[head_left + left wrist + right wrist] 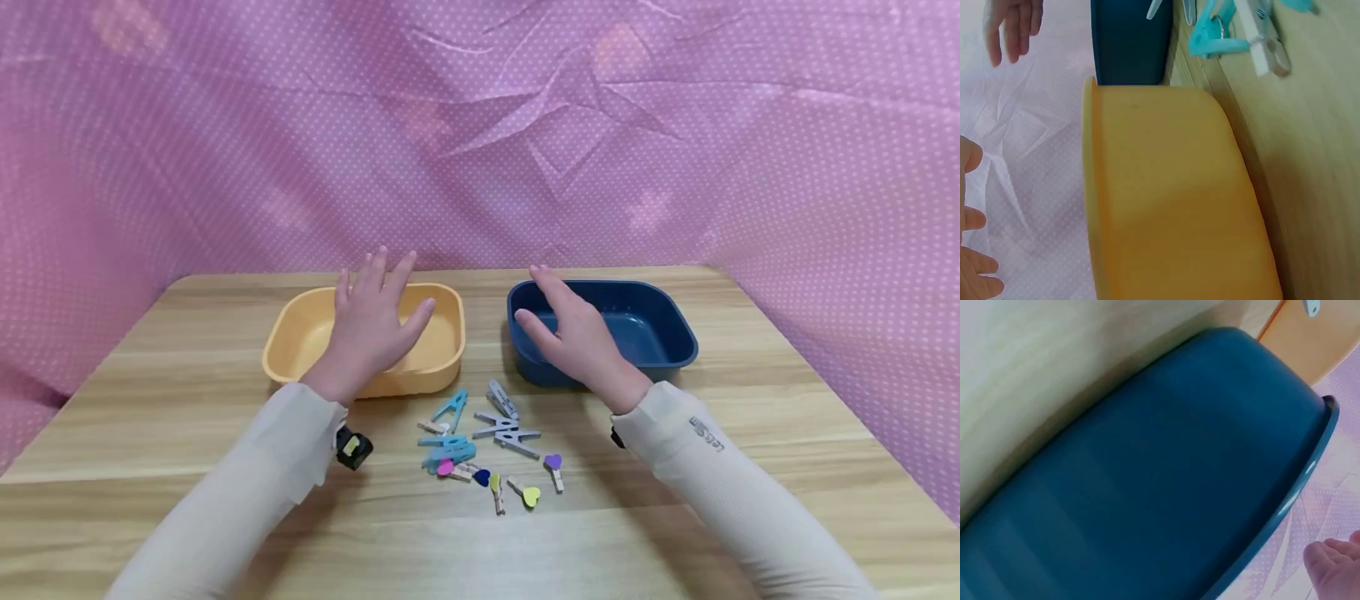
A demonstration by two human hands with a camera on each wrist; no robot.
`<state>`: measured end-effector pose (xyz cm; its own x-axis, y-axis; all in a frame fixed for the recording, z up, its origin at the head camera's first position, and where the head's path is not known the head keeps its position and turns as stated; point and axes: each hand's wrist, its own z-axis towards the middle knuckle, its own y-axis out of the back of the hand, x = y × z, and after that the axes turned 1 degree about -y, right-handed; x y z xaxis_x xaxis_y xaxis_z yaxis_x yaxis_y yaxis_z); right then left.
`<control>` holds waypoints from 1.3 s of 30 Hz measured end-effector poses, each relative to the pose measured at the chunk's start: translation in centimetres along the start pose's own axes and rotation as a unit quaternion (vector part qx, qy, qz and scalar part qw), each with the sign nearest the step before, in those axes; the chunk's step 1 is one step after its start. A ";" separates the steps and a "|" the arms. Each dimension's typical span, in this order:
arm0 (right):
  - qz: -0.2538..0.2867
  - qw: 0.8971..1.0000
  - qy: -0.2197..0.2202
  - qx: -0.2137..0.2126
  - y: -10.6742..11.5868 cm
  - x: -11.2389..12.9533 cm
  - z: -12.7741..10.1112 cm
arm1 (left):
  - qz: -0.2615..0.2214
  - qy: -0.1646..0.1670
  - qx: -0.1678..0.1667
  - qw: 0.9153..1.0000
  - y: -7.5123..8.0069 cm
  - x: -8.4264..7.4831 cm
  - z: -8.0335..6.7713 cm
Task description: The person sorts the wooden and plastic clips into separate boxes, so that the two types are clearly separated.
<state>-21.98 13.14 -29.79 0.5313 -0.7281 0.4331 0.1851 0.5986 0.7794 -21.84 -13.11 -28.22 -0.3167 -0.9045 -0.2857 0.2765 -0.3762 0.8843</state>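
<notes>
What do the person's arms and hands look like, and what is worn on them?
The left sleeve and right sleeve are long and off-white. Dark lettering marks the right one. By the left one's end shows a black, boxy device with a yellowish patch; by the right one's, a small dark piece. The left hand and right hand wear no gloves.

Left hand (369,327) and right hand (583,335) hover beyond scattered clothespins (507,425).

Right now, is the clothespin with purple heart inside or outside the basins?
Outside: the purple-heart clothespin lies on the wooden tabletop, in front of the navy basin.
</notes>
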 end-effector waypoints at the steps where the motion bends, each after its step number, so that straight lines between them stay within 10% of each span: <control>1: 0.002 1.000 0.009 -0.009 0.0 0.0 -0.1 | -0.008 -0.002 -0.006 1.000 0.2 0.2 -0.2; 14: 0.034 0.991 0.111 -0.074 -0.7 0.0 -1.5 | -0.083 -0.021 -0.075 0.994 2.2 2.6 -2.1; 39: 0.090 0.984 0.152 0.032 -1.3 0.0 -3.2 | -0.149 0.049 -0.117 0.981 4.4 6.8 -5.8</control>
<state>-19.56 13.42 -32.24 0.7755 -0.4728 0.4183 0.0180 0.6789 0.7340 -17.57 -22.11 -28.43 -0.3295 -0.7577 -0.5633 0.3898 -0.6526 0.6498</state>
